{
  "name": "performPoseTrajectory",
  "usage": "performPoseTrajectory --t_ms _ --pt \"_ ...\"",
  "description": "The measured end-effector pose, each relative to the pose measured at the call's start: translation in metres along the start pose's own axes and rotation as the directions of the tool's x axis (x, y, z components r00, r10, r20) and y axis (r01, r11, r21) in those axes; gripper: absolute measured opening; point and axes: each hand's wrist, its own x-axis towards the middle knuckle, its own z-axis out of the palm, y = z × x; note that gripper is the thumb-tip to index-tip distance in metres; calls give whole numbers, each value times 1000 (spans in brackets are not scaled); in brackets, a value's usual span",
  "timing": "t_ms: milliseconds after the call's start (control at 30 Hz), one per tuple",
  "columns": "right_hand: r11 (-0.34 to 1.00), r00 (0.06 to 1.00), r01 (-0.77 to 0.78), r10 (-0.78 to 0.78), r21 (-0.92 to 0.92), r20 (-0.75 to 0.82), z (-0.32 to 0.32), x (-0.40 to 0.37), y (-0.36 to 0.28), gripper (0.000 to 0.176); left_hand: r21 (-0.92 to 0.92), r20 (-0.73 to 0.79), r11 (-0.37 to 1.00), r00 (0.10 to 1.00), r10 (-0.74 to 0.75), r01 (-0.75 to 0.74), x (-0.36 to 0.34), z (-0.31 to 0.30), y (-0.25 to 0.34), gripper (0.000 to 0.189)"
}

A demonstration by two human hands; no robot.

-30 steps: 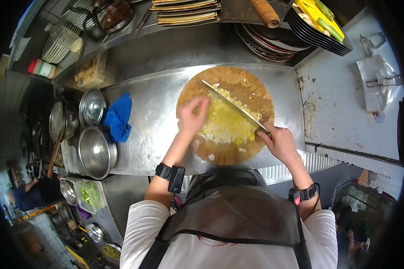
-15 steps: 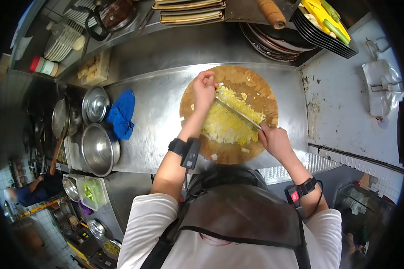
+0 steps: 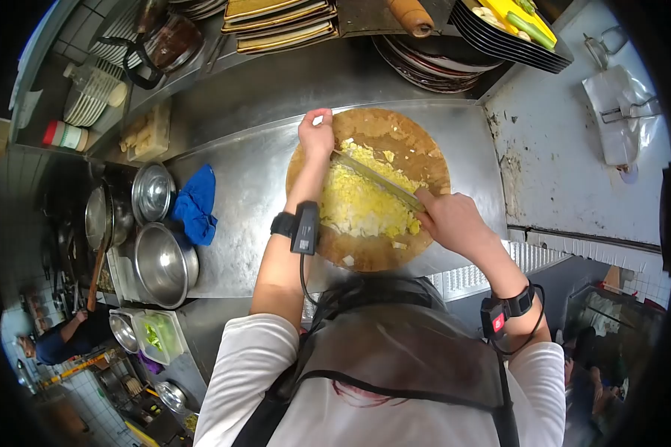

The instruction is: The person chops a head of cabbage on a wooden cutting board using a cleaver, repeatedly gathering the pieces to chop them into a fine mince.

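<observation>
My right hand [image 3: 458,222] is closed round the handle of a kitchen knife [image 3: 376,179], at the right side of a round wooden chopping board [image 3: 417,141]. The blade slants to the upper left across a heap of finely chopped yellow and white food [image 3: 361,205], whose kind I cannot make out for sure. Close to the blade's far end, at the board's upper left edge, is my left hand [image 3: 317,135]. Its fingers are curled in, with the thumb side near a fingertip; whether anything is in them is hidden.
Left of the board lie a blue cloth [image 3: 196,205] and a steel bowl [image 3: 165,264] on the steel counter [image 3: 238,186]. Stacked plates [image 3: 279,26] and a wooden-handled tool [image 3: 411,16] are on the shelf ahead. A white wall panel [image 3: 552,149] bounds the right. Another person [image 3: 60,339] is far left.
My left hand has moved left, to the board's edge. The knife remains in my right hand over the chopped food, and the whole view has shifted slightly.
</observation>
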Motion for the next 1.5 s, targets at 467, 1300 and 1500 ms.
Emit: performPoseTrajectory --t_ms 467,1300,1500 --pt "991 1000 -23 24 135 -7 13 -13 29 27 -129 26 971 978 205 -200 6 23 -9 6" --pt "918 987 -148 159 367 1 63 -33 76 24 -148 119 933 930 347 -329 -32 50 41 5" --pt "936 983 -173 143 306 116 3 1 60 30 -100 -67 902 907 415 -420 45 55 -25 6"
